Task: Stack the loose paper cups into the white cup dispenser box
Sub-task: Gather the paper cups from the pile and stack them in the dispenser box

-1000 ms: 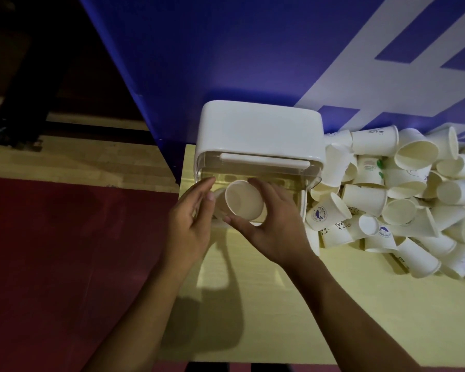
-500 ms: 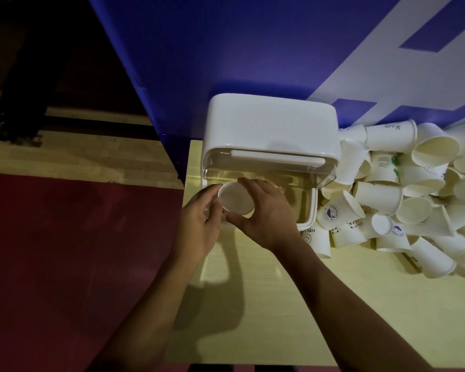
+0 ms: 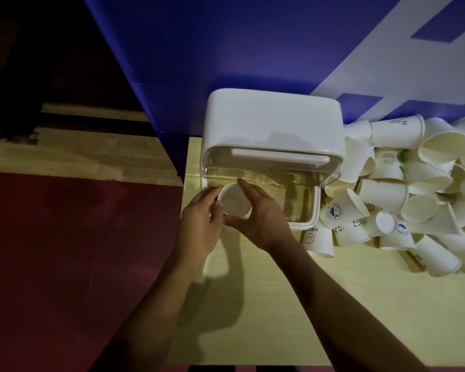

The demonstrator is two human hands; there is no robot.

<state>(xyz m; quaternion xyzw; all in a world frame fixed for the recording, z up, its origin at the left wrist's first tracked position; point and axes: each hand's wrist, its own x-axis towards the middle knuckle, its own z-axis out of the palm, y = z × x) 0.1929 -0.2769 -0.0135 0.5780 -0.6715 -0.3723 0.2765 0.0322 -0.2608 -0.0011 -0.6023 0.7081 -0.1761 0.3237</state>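
Observation:
The white cup dispenser box [image 3: 273, 122] stands at the table's far left corner, its clear front flap raised. A white paper cup [image 3: 234, 200] sits at the box's left front opening, its round bottom facing me. My left hand [image 3: 201, 224] grips it from the left and my right hand [image 3: 261, 214] from the right, thumb under the cup. A pile of loose paper cups [image 3: 403, 194] lies on its sides just right of the box. How deep the cup reaches into the box is hidden.
The pale yellow table [image 3: 279, 304] ends close to my left hand; beyond it are a red floor [image 3: 65, 251] and wood flooring. A blue and white wall panel [image 3: 253, 49] rises directly behind the box.
The cup has turned from mouth-up to bottom-up and moved left into the box's left front opening. Both hands followed it and closed in around it.

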